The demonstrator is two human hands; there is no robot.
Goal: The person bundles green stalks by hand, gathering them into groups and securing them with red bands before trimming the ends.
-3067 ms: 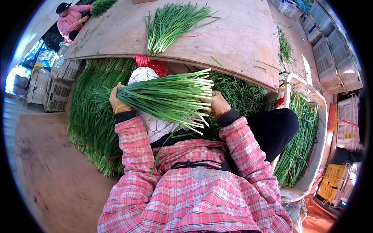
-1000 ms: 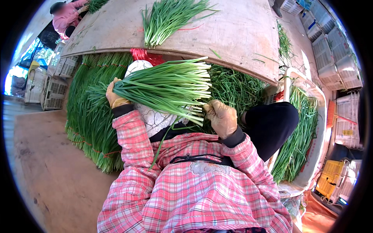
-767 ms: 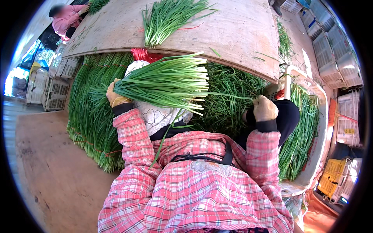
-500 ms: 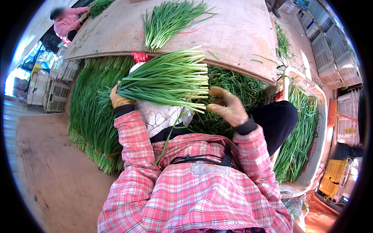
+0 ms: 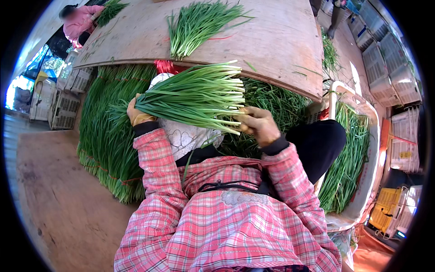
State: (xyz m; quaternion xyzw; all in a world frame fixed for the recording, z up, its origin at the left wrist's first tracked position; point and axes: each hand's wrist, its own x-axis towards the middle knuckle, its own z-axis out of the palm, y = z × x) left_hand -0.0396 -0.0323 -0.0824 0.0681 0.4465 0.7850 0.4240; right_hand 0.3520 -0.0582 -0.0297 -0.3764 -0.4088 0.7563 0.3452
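A loose bunch of garlic chives lies sideways above my lap, its pale cut ends pointing right. Wrapped round the leafy end is my left hand, in a tan glove. My right hand, gloved too, has its fingers closed at the lower stem ends; its fingertips are partly hidden by the stems. A second bunch of chives rests on the wooden board in front of me. Red ties hang at the board's near edge, just beyond the held bunch.
Tied chive bundles are stacked at my left. Loose greens lie under the board, and a white crate of chives stands at my right. Stacked crates line the far right. A person in pink handles greens at the far left.
My right hand has moved slightly left and closed its fingers on the lower stem ends. The left hand keeps its hold. At the far right, another person's leg has shifted.
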